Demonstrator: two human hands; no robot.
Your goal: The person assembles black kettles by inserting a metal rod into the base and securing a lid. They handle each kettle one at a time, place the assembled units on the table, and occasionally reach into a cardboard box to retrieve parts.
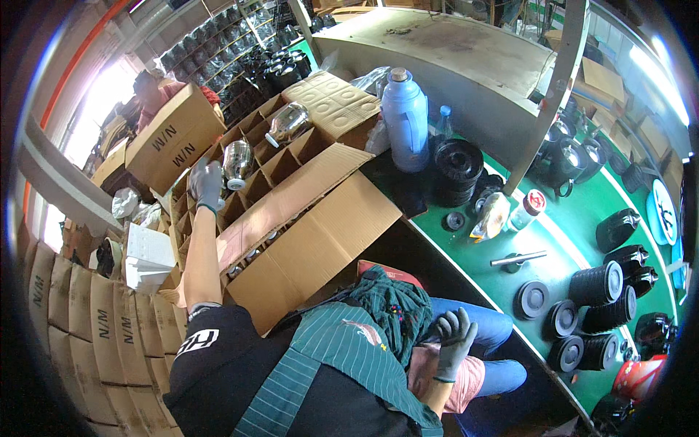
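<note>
My left hand (206, 183), in a grey glove, reaches over a large divided cardboard box (280, 162). Its fingers look stretched out, beside a silvered glass flask liner (238, 163) that lies tilted on the dividers; I see nothing held. A second silvered liner (289, 122) rests farther back on the same box. More shiny pieces show partly under the raised near flap (313, 255). Over my lap, my right hand (457, 344), also gloved in grey, has its fingers spread and holds nothing.
Right of the box stands a blue vacuum flask (405, 120). On the green table (466, 255) are stacked black lids (457, 171), a metal rod (518, 258) and a red-capped jar (528, 210). A white foam block (148, 256) sits left of the box. Another person (156, 95) stands behind a carton (175, 138).
</note>
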